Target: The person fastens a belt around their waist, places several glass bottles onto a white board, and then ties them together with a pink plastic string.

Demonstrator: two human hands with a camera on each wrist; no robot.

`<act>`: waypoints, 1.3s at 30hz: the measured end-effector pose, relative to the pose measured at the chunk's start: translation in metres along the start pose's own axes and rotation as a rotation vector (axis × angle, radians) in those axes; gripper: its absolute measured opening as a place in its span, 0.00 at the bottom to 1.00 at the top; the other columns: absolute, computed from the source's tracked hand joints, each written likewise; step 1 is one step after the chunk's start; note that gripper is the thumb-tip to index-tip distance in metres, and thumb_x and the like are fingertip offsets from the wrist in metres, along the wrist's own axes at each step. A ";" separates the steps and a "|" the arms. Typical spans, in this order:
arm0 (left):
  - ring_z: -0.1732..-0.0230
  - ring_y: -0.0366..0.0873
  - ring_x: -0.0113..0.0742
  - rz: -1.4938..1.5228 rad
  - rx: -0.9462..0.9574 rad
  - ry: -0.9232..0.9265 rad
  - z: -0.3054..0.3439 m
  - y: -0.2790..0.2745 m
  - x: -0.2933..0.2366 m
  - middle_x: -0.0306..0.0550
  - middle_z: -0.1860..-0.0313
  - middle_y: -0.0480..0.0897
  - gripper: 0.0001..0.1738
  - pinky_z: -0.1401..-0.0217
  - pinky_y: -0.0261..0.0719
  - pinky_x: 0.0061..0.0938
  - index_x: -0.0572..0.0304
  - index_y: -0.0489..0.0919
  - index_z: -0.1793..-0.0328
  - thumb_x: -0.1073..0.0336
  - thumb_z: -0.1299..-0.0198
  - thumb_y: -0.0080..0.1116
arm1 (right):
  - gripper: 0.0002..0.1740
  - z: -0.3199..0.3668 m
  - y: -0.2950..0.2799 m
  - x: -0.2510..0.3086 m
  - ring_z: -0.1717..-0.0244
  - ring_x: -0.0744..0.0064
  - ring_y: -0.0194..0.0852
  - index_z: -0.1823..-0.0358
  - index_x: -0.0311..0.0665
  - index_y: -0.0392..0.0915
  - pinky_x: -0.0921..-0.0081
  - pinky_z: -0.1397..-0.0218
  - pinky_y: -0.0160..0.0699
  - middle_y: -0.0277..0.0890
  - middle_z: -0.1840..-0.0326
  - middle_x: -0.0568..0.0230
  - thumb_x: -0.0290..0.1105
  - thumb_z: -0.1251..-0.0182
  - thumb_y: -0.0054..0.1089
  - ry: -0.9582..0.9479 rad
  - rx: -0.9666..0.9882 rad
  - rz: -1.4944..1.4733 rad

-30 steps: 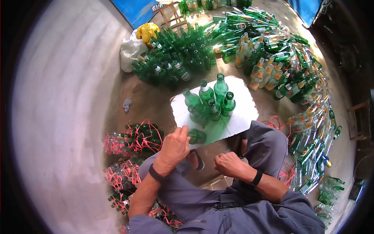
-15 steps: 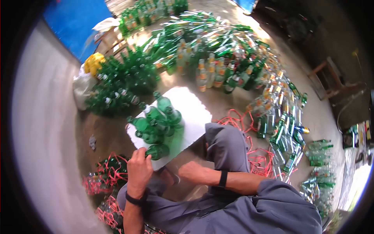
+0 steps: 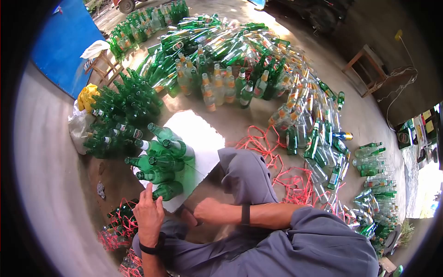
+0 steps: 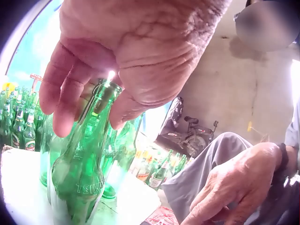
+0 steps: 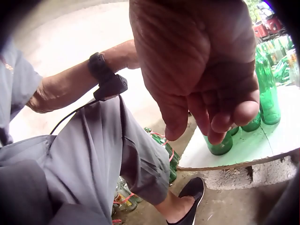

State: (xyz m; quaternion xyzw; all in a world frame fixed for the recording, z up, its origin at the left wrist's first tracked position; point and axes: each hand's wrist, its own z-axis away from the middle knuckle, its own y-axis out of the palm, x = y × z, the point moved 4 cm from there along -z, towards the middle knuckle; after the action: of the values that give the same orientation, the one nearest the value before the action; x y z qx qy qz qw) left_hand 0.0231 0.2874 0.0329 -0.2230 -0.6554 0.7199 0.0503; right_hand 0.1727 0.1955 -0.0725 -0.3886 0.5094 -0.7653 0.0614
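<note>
My left hand is at the mouth of a green glass bottle on the near corner of a white board. In the left wrist view, fingers and thumb curve loosely round the neck of this bottle, the palm just above its mouth. Several more green bottles stand upright in a tight group beside it. My right hand hangs near the knees. In the right wrist view the right hand shows loosely bent fingers with nothing in them.
Many green bottles stand beyond the board, near a yellow bag. A large heap of lying bottles curves round to the right. Red plastic strapping lies right of the knee; strapped bundles sit at the left.
The head view has swung to the right, so the board and bottles sit farther left. My left hand stays at the same bottle's neck, its fingers now straighter. The right hand remains near the knees.
</note>
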 end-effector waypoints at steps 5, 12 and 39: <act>0.52 0.84 0.63 -0.010 -0.074 0.080 0.007 -0.010 0.008 0.63 0.40 0.80 0.33 0.53 0.82 0.47 0.63 0.69 0.26 0.63 0.38 0.64 | 0.07 0.005 -0.005 0.001 0.69 0.57 0.88 0.73 0.38 0.84 0.61 0.71 0.83 0.85 0.73 0.56 0.33 0.50 0.70 -0.020 -0.102 -0.007; 0.55 0.84 0.60 0.041 -0.054 -0.049 0.047 -0.030 0.048 0.65 0.49 0.84 0.24 0.51 0.81 0.45 0.69 0.79 0.38 0.63 0.37 0.63 | 0.10 0.012 -0.007 -0.001 0.71 0.58 0.87 0.78 0.39 0.84 0.61 0.73 0.80 0.83 0.77 0.58 0.35 0.60 0.74 0.002 -0.182 -0.037; 0.59 0.87 0.52 0.138 0.097 -0.126 0.091 -0.013 0.064 0.52 0.61 0.89 0.21 0.53 0.82 0.43 0.58 0.85 0.48 0.51 0.39 0.63 | 0.18 0.044 -0.029 -0.029 0.63 0.46 0.86 0.72 0.34 0.85 0.55 0.60 0.82 0.84 0.70 0.47 0.44 0.41 0.70 0.161 -0.067 0.010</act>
State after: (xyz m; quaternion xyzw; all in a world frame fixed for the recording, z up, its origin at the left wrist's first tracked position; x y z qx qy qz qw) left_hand -0.0726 0.2286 0.0326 -0.2194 -0.6048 0.7649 -0.0301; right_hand 0.2305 0.1913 -0.0567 -0.3249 0.5399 -0.7764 0.0110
